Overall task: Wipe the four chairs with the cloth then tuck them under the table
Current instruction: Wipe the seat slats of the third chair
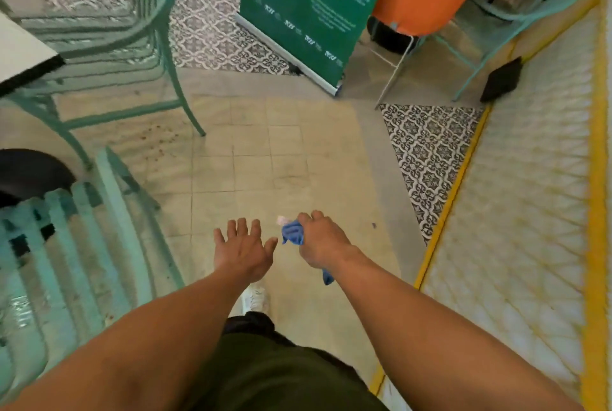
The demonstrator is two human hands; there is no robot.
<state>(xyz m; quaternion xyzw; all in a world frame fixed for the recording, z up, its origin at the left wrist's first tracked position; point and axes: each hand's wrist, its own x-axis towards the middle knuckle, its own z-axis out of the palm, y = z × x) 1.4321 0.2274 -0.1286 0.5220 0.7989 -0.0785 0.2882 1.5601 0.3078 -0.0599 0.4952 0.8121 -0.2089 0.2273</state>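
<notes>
We are standing between wiping steps: our right hand (323,240) is gripping the bunched blue cloth (293,233), fingers curled round it, while our left hand (241,250) is reaching out with fingers spread and holding nothing. Both are hanging over bare floor, touching no chair. One teal chair (145,30) is standing at upper left beside the white table (23,53); another teal chair (66,245) is sitting just left of us. Next, we judge, the cloth is needing to meet a seat or backrest. The green banner (308,3) is carrying white writing, too blurred to read.
</notes>
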